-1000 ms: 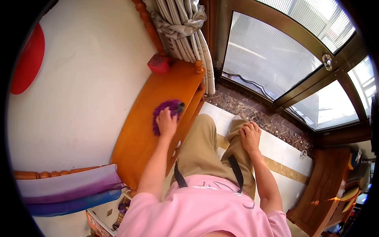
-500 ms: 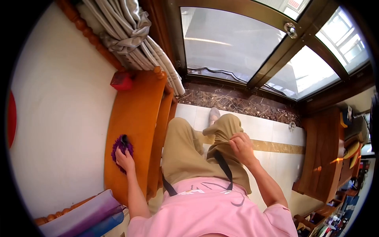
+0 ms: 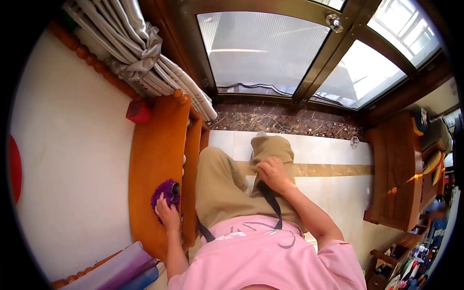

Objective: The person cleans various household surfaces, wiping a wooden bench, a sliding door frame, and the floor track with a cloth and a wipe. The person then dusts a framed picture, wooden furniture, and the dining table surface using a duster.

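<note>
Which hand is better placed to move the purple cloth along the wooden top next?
Left, I would judge: the left hand is on the purple cloth, upon the wooden top, while the right hand is at the trouser leg, farther away.

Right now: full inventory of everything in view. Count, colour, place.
Low wooden cabinet: one, orange-brown, left
Shaggy duster: one, purple, on its top
Box: one, red, its far end
Tied curtain: one, silver-grey, upper left
Framed glass panels: several, bronze frames, top
Door knob: one, silvery, on frame
Marble strip: one, dark brown, below panels
Floor tiles: several, white, tan band across
Wooden furniture piece: one, reddish-brown, right
Draped cloth: at least one, purple and blue, lower left
Round object: one, red, left edge
Clutter: uncountable, mixed, lower right
Trousers: one pair, khaki, centre
T-shirt: one, pink, bottom
Left hand: one, bare, on duster
Right hand: one, bare, at right leg
</note>
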### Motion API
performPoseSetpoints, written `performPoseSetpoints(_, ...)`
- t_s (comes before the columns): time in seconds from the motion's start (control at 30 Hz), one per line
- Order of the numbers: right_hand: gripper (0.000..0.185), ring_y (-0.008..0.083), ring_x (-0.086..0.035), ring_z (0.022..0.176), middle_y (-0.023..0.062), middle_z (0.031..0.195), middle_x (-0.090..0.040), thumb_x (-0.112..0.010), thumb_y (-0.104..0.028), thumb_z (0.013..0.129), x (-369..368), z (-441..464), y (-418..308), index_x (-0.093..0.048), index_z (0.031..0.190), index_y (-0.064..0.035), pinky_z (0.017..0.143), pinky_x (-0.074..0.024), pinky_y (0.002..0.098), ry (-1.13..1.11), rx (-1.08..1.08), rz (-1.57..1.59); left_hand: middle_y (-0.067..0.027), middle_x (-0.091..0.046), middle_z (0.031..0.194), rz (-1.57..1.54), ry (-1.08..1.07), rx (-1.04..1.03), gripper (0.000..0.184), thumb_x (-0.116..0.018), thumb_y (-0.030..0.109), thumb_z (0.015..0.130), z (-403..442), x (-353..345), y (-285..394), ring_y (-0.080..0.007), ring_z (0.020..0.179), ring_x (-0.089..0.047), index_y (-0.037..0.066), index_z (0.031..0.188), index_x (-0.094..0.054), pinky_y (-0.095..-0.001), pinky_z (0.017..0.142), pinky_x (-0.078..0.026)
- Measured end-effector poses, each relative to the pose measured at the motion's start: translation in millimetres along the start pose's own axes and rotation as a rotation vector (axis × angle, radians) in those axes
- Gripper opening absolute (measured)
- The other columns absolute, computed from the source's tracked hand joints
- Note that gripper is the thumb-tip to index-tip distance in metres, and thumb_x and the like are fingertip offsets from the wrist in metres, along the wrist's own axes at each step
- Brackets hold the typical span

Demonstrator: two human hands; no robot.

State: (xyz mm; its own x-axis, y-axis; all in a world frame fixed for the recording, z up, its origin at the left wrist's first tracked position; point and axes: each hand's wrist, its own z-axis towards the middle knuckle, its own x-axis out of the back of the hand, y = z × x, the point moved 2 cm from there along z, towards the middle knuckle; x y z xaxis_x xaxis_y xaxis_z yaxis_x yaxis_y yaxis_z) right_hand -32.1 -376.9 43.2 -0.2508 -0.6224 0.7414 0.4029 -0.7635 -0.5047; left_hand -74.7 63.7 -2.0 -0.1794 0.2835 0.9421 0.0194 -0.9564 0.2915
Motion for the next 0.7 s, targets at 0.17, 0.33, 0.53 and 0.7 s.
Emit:
performPoseSetpoints(0.17,0.006,0.0269,-0.057,0.088,0.0061,0.086,-0.059,-0.066,-0.017,0.085,2.3,-2.4,2.6,-0.063,0.086,-0.0112,0.081,-0.0439,0.0391,-0.078,-0.076,-0.097,-0.0146,-0.056,0.131,0.172,0.311,0.498,0.037,-0.054,0.020,0.092,16.5,-1.5,-67.5,-0.0329,0.124,-0.049,0.004,0.125,-0.052,-0.0516,0.101,-0.035)
performPoseSetpoints(0.33,0.006,0.0262,-0.057,0.089,0.0058,0.086,-0.060,-0.065,-0.017,0.086,-3.0,-2.4,2.3,-0.064,0.086,-0.0118,0.082,-0.0435,0.0386,-0.136,-0.073,-0.119,-0.0149,-0.062,0.118,0.167,0.318,0.553,0.038,-0.062,0.026,0.089,109.8,-28.3,-45.2,-0.0331,0.117,-0.053,0.005,0.120,-0.055,-0.0554,0.088,-0.041)
performPoseSetpoints(0.53,0.007,0.0255,-0.058,0.089,0.0057,0.085,-0.060,-0.065,-0.017,0.085,-8.9,-7.1,1.1,-0.066,0.089,-0.0114,0.084,-0.0435,0.0379,-0.186,-0.062,-0.184,-0.0108,-0.054,0.134,-0.052,0.123,0.047,0.037,-0.062,0.019,0.088,128.3,-47.1,56.7,-0.0342,0.128,-0.044,0.006,0.121,-0.052,-0.0522,0.105,-0.029)
performPoseSetpoints(0.7,0.007,0.0251,-0.058,0.088,0.0054,0.084,-0.060,-0.066,-0.016,0.084,1.9,-12.9,4.8,-0.065,0.088,-0.0111,0.084,-0.0433,0.0377,-0.154,-0.103,-0.181,-0.0091,-0.050,0.140,0.022,-0.018,-0.187,0.035,-0.060,0.014,0.088,68.7,-22.0,43.6,-0.0363,0.130,-0.042,0.005,0.121,-0.052,-0.0515,0.107,-0.028)
